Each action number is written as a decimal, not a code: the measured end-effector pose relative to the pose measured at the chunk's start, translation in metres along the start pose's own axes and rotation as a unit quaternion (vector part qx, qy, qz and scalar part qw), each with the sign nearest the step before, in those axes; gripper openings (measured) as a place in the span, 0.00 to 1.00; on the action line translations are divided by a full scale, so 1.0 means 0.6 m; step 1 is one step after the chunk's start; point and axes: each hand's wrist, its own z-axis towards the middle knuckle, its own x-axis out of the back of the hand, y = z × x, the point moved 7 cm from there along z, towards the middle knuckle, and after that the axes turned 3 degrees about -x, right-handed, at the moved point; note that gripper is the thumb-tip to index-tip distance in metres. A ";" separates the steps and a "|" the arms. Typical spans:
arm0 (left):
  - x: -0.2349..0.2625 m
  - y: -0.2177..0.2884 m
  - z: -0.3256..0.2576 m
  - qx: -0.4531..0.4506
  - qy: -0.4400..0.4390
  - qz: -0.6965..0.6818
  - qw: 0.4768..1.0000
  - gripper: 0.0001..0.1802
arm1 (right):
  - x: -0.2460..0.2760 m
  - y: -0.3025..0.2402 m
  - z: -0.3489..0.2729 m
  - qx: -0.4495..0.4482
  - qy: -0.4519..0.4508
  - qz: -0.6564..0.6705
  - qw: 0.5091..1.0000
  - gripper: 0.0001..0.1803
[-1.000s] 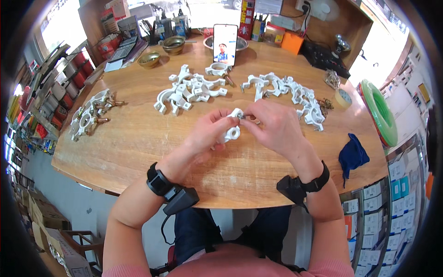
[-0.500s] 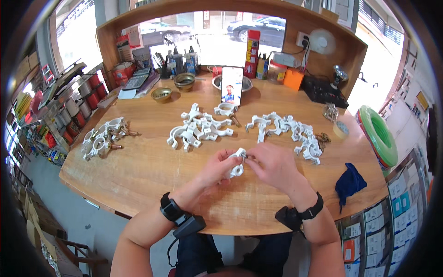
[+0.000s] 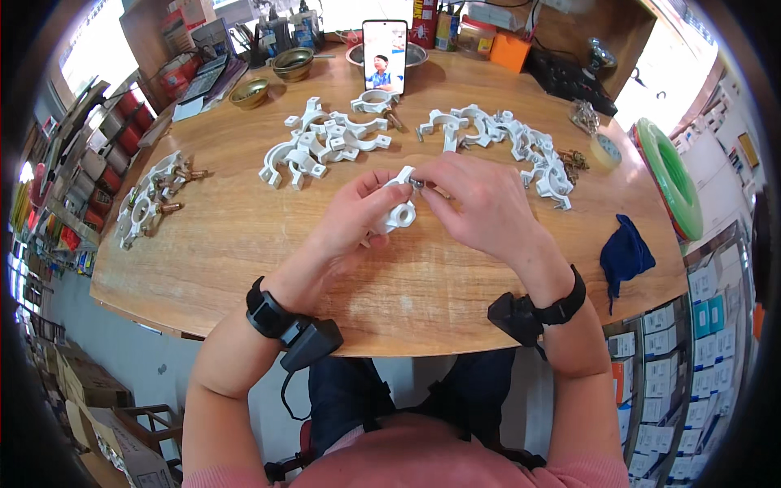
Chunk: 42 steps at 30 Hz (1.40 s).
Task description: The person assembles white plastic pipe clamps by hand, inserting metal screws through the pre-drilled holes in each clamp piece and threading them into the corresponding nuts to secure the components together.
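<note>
My left hand (image 3: 355,213) grips a white plastic pipe clamp (image 3: 400,203) just above the wooden table (image 3: 244,244). My right hand (image 3: 476,199) pinches a small metal screw (image 3: 417,184) at the clamp's upper end, its fingertips touching the clamp. Both wrists wear black bands with small devices. Much of the clamp is hidden by my fingers.
Heaps of white clamps lie at the table's centre (image 3: 321,142), right (image 3: 512,146) and left, with brass bolts (image 3: 150,199). A phone (image 3: 384,55) stands upright at the back beside brass bowls (image 3: 272,77). A blue cloth (image 3: 625,256), tape roll (image 3: 606,150) and green hose coil (image 3: 671,175) are on the right.
The view has tilted and come closer to the table. My hands stay together on the clamp, with the right fingers now at its upper end.
</note>
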 end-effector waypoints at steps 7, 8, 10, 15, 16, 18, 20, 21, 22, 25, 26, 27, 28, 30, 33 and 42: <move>-0.004 0.003 -0.004 -0.005 -0.005 -0.020 1.000 0.14 | 0.002 0.002 -0.001 -0.009 0.015 0.010 1.000 0.06; -0.003 0.003 -0.003 -0.009 -0.012 -0.022 1.000 0.14 | -0.002 0.002 -0.001 -0.010 0.005 0.008 1.000 0.07; -0.006 0.005 -0.004 -0.012 -0.008 -0.018 1.000 0.14 | -0.004 0.009 -0.003 -0.018 -0.019 -0.012 1.000 0.07; -0.007 0.008 -0.006 -0.014 -0.005 -0.028 0.999 0.15 | 0.002 0.005 -0.002 -0.018 0.016 0.012 1.000 0.07; -0.008 0.010 -0.007 -0.018 -0.004 -0.025 1.000 0.15 | 0.001 0.006 -0.002 -0.021 0.003 0.007 1.000 0.07; -0.008 0.012 -0.008 -0.025 -0.003 -0.021 0.999 0.15 | 0.001 0.005 -0.002 -0.022 -0.007 0.000 1.000 0.06; -0.004 0.011 -0.008 -0.022 0.004 -0.028 0.999 0.15 | -0.001 0.007 0.000 -0.037 -0.001 0.031 0.999 0.06; -0.005 0.012 -0.009 -0.023 0.002 -0.027 0.999 0.15 | 0.001 0.006 0.000 -0.037 0.000 0.030 0.999 0.06; -0.006 0.012 -0.009 -0.026 -0.004 -0.030 0.999 0.15 | 0.006 0.001 0.001 -0.021 0.011 0.018 1.000 0.07; -0.006 0.013 -0.007 -0.030 0.000 -0.036 0.999 0.15 | 0.010 0.000 -0.001 -0.006 0.027 0.012 1.000 0.08; -0.005 0.013 -0.006 -0.030 0.008 -0.039 0.999 0.15 | 0.010 0.002 -0.001 -0.007 0.032 0.014 0.999 0.08; -0.005 0.015 -0.006 -0.029 0.009 -0.039 0.999 0.15 | 0.010 -0.001 -0.001 -0.007 0.032 0.015 0.999 0.08; -0.003 0.018 -0.007 -0.028 0.017 -0.043 0.999 0.15 | 0.012 0.000 0.001 -0.030 0.032 0.024 0.999 0.09; -0.003 0.020 -0.007 -0.027 0.024 -0.047 0.998 0.15 | 0.011 0.003 0.001 -0.054 0.033 0.033 0.997 0.09; -0.002 0.021 -0.006 -0.030 0.035 -0.050 0.998 0.14 | 0.010 0.002 -0.001 -0.014 0.050 0.049 0.997 0.12; 0.001 0.027 -0.006 -0.064 0.005 -0.056 0.996 0.15 | 0.010 -0.005 -0.002 -0.020 0.038 0.035 0.998 0.14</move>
